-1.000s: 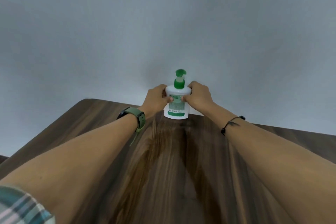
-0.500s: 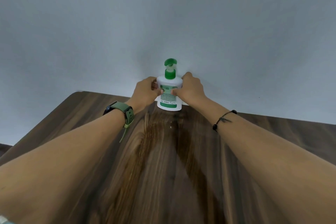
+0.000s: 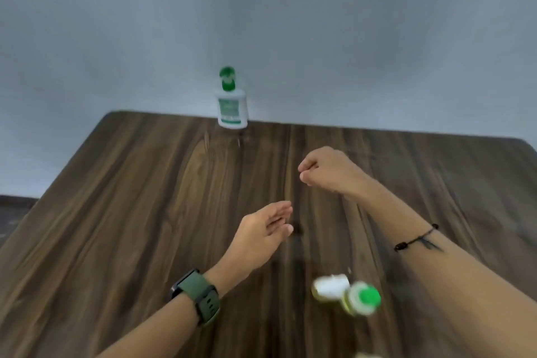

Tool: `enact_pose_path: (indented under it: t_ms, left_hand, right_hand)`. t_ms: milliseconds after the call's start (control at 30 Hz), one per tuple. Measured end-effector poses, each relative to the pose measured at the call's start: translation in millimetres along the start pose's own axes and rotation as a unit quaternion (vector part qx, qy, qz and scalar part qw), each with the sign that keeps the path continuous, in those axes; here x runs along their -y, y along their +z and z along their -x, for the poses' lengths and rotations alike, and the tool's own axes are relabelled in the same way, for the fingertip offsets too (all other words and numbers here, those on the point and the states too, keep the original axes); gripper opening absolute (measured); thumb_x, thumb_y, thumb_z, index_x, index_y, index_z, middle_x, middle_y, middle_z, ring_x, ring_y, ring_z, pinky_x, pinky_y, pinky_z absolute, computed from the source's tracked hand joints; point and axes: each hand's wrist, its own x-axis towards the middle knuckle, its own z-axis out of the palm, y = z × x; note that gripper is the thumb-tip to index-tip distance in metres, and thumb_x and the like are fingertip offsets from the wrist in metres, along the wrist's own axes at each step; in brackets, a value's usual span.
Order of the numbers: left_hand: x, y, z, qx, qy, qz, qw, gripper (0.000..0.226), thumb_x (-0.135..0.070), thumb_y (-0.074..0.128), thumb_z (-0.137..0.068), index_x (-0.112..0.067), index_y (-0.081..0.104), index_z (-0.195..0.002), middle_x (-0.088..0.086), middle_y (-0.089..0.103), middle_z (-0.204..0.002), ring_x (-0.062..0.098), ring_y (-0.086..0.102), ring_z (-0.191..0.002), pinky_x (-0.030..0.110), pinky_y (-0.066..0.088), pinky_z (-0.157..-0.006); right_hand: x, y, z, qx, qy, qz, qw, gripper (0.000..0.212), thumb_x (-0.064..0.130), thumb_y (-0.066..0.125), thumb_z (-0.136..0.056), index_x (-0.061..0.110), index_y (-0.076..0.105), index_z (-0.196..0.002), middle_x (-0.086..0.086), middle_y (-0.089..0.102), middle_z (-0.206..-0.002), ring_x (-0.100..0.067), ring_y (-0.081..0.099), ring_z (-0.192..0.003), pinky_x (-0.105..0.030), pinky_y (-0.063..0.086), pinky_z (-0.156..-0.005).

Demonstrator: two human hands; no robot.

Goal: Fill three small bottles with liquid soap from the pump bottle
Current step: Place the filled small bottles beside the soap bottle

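Observation:
The white pump bottle point(image 3: 232, 106) with a green pump head stands alone at the table's far edge against the wall. My left hand point(image 3: 263, 231) hovers over the middle of the table with fingers straight, holding nothing. My right hand point(image 3: 325, 170) is further back and to the right, fingers loosely curled, empty. Near the front, blurred, stand a small bottle with a white cap point(image 3: 331, 288) and a small bottle with a green cap point(image 3: 361, 298), close together. A sliver of a third pale object point(image 3: 367, 355) shows at the bottom edge.
The dark wood table point(image 3: 145, 197) meets a plain grey wall at the back. Its left edge drops to a dark floor point(image 3: 14, 209). A green watch is on my left wrist, a black cord on my right.
Both hands have let go of the pump bottle and pulled back toward me. The view has tilted down, bringing the small bottles into sight.

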Motion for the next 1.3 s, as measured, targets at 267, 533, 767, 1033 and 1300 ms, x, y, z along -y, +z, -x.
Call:
enact_pose_path:
  t_ms: [267, 533, 767, 1033, 1300]
  left_hand:
    - [-20, 53, 55, 0.078, 0.083, -0.118, 0.987, 0.056, 0.007, 0.050, -0.080, -0.013, 0.046, -0.132, 0.014, 0.061, -0.121, 0.025, 0.059, -0.109, 0.034, 0.050, -0.094]
    - [-21, 53, 80, 0.053, 0.090, -0.148, 0.984, 0.059, 0.001, 0.054, -0.077, -0.019, 0.046, -0.131, -0.020, 0.053, -0.117, -0.020, 0.039, -0.109, -0.009, 0.026, -0.084]
    - [-24, 62, 73, -0.036, 0.088, -0.128, 0.987, 0.031, -0.012, 0.059, -0.086, -0.020, 0.061, -0.115, -0.020, 0.059, -0.088, -0.025, 0.051, -0.080, -0.003, 0.039, -0.069]
    - [-82, -7, -40, -0.168, 0.091, -0.147, 0.971, 0.021, -0.007, 0.057, -0.086, -0.010, 0.069, -0.103, 0.007, 0.073, -0.092, 0.006, 0.058, -0.077, -0.003, 0.036, -0.060]
    - [-96, -75, -188, -0.237, 0.039, -0.074, 0.968, 0.019, -0.011, 0.054, -0.089, -0.001, 0.068, -0.097, 0.019, 0.070, -0.096, 0.028, 0.064, -0.086, 0.042, 0.052, -0.080]
  right_hand:
    - [-40, 13, 109, 0.068, 0.015, -0.013, 0.997, 0.023, 0.027, 0.063, -0.083, 0.018, 0.065, -0.104, 0.004, 0.065, -0.095, -0.010, 0.060, -0.091, -0.023, 0.047, -0.077]
    - [-50, 42, 156, 0.043, -0.016, 0.019, 0.999, 0.042, 0.015, 0.059, -0.084, 0.022, 0.051, -0.125, 0.002, 0.061, -0.117, -0.009, 0.056, -0.099, -0.019, 0.045, -0.082]
    - [-47, 65, 150, -0.092, -0.041, -0.009, 0.995, 0.013, 0.016, 0.058, -0.086, 0.023, 0.063, -0.095, 0.010, 0.060, -0.086, 0.005, 0.051, -0.070, -0.005, 0.039, -0.063]
    - [15, 0, 26, -0.169, -0.110, -0.032, 0.979, 0.015, 0.010, 0.056, -0.082, 0.009, 0.067, -0.093, -0.007, 0.069, -0.093, -0.017, 0.061, -0.085, -0.023, 0.047, -0.073]
    - [59, -27, -140, -0.207, -0.120, -0.053, 0.969, 0.019, 0.002, 0.054, -0.079, 0.000, 0.067, -0.093, -0.014, 0.069, -0.096, -0.026, 0.062, -0.089, -0.038, 0.050, -0.081]
